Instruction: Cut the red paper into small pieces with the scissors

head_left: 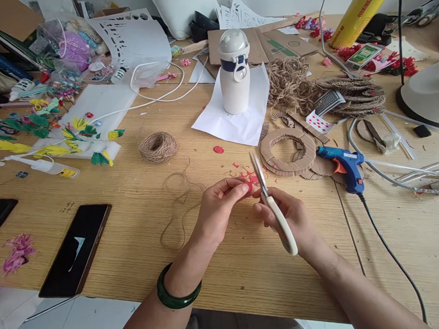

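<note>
Between the thumb and fingers of my left hand (221, 201) is a small piece of red paper (249, 186), partly hidden by the fingertips. My right hand (286, 212) grips a pair of scissors (279, 218) with cream handles, the blades pointing up and away, close beside the red piece. Red paper scraps (255, 175) lie on the table just beyond both hands. A small red disc (218, 149) rests farther back. Loose twine trails from a ball of twine (158, 147) to the left of my left hand.
A cardboard ring (288, 151) and a blue glue gun (342, 165) with its cord lie to the right. Behind them are jute heaps (288, 80). A white bottle (235, 75) stands on paper. A phone (76, 250), glue bottle (50, 166) and yellow-green craft pieces (80, 135) occupy the left.
</note>
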Tool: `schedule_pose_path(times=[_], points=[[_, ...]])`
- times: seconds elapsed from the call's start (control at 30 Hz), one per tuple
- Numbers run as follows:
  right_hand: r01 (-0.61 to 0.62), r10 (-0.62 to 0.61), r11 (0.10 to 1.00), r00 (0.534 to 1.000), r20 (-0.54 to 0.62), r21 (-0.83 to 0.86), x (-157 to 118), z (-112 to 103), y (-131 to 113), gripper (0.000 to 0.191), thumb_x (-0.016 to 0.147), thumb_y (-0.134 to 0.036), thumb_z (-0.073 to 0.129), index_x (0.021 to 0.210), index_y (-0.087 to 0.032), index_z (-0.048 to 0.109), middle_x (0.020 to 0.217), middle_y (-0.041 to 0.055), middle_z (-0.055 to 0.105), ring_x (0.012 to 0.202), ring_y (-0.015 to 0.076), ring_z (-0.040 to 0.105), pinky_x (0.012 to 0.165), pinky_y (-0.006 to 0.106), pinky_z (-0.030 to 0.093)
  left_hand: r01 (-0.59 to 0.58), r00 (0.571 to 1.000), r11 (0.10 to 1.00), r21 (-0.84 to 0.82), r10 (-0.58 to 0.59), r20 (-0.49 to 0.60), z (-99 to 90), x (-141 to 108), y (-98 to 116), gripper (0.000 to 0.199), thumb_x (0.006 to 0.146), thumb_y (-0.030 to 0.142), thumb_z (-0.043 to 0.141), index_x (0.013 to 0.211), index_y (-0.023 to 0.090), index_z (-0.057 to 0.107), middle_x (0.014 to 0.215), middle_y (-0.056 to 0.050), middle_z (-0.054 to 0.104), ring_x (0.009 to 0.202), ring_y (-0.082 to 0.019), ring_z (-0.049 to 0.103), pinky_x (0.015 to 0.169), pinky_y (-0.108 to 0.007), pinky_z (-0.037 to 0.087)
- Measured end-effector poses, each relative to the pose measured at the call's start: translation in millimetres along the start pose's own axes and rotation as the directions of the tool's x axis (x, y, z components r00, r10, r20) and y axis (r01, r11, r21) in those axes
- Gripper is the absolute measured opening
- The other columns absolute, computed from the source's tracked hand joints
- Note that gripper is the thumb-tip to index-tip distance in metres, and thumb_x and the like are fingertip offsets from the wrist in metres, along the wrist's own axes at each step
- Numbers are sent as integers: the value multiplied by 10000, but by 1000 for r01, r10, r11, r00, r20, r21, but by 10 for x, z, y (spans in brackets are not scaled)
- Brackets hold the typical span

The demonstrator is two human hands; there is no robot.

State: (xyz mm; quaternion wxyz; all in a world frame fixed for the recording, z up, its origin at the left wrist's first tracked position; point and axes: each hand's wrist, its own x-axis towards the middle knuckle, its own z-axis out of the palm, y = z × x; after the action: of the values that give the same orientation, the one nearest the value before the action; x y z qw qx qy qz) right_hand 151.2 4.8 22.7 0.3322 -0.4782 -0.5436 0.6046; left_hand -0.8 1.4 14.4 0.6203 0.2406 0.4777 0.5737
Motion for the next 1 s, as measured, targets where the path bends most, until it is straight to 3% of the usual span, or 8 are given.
schedule_pose_path(times=[0.13, 0.27, 0.6, 0.7, 0.8, 1.0], points=[[53, -48, 998, 989, -136, 33, 11, -18, -22, 289, 808, -355, 707, 1007, -180, 591, 727, -10, 590, 579, 114, 497, 522, 241, 415, -17, 998, 995, 101, 12, 55, -34, 1, -31, 92, 716, 252, 769, 723, 166, 736, 949, -40, 706, 958, -183, 637, 930, -322, 480], [84, -73, 994, 985, -154, 63, 10, -30, -21, 301, 801, -347, 712, 1019, -191, 576, 804, 15, 631, 640, 130, 541, 573, 257, 452, -3, 983, 979, 204, -35, 181, -42, -19, -45, 87, 736, 254, 749, 728, 167, 742, 1014, -70, 709, 1028, -215, 630, 946, -336, 464], [28, -4, 987, 988, -153, 157, 14, -24, -31, 388, 752, -407, 767, 994, -182, 563, 729, -20, 584, 568, 103, 486, 524, 243, 405, -17, 981, 973, 231, -29, 194, 10, -44, -88, 107, 786, 281, 728, 810, 178, 742, 870, -45, 740, 852, -168, 676, 852, -298, 521], [-5, 18, 995, 992, -127, 104, 19, -29, -47, 396, 748, -441, 765, 973, -182, 567, 664, -34, 557, 562, 116, 492, 524, 251, 398, -30, 991, 977, 210, 2, 131, -1, -40, -96, 123, 763, 293, 752, 781, 173, 728, 827, -34, 737, 812, -160, 673, 821, -290, 530], [-36, 38, 997, 999, -22, 69, 11, -17, -54, 399, 746, -480, 757, 928, -172, 579, 621, -38, 523, 556, 121, 477, 504, 250, 371, -25, 999, 989, 148, 19, 38, -8, -27, -62, 132, 746, 292, 762, 758, 167, 719, 803, -28, 729, 798, -163, 672, 802, -297, 536], [-34, 28, 999, 992, 121, 40, -24, 6, -45, 390, 744, -430, 783, 939, -146, 601, 623, -60, 426, 562, 97, 353, 488, 237, 275, -61, 996, 997, 58, 64, -60, -3, -7, 7, 118, 713, 251, 781, 729, 150, 724, 900, -37, 731, 841, -153, 666, 835, -290, 538]])
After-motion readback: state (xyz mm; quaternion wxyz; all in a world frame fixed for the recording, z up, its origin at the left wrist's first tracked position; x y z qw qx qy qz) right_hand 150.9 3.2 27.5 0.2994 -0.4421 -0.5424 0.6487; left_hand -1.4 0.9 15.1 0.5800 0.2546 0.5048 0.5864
